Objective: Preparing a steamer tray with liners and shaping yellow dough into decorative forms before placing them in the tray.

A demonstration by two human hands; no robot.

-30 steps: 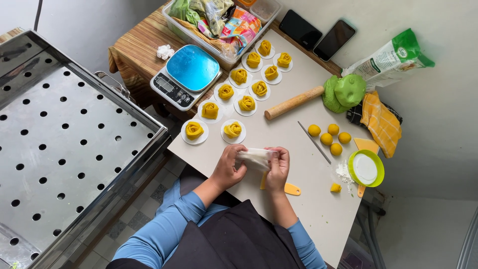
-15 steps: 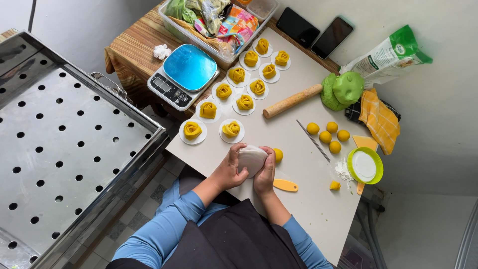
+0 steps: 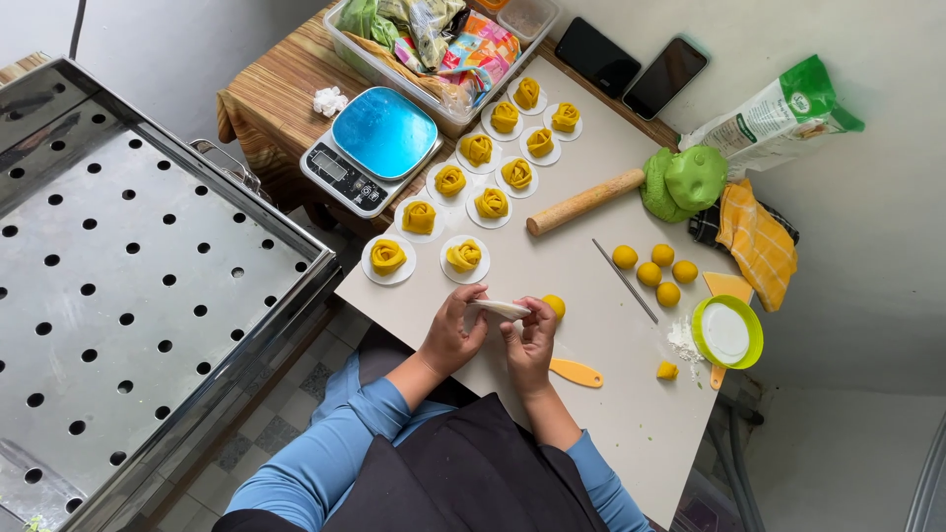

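Both hands (image 3: 493, 335) pinching white dough piece (image 3: 498, 309)

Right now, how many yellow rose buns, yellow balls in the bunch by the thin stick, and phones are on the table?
Yellow rose buns: 11
Yellow balls in the bunch: 5
Phones: 2
Total: 18

Head view: taken from above, faced steeply down onto the bench (image 3: 591, 325) (only one view is given).
Nearness: whole benchtop is seen.
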